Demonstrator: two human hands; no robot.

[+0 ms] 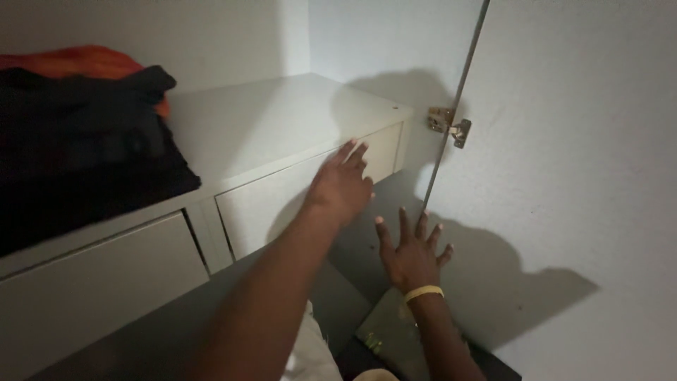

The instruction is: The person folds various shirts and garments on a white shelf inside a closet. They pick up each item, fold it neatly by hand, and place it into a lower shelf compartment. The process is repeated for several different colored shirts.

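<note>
Both forearms enter from the bottom of the frame; left hand [342,187], at centre, reaches with fingers extended and close together against the front of the right-hand drawer [282,201], holding nothing; right hand [412,254], lower centre-right, is spread wide and empty, a yellow wristband [423,292] on its wrist; white cabinet top [275,120] runs above the drawer; dark folded clothes [77,148] sit upper left; brass hinge [450,125] is fixed on the open door [578,176], upper right.
</note>
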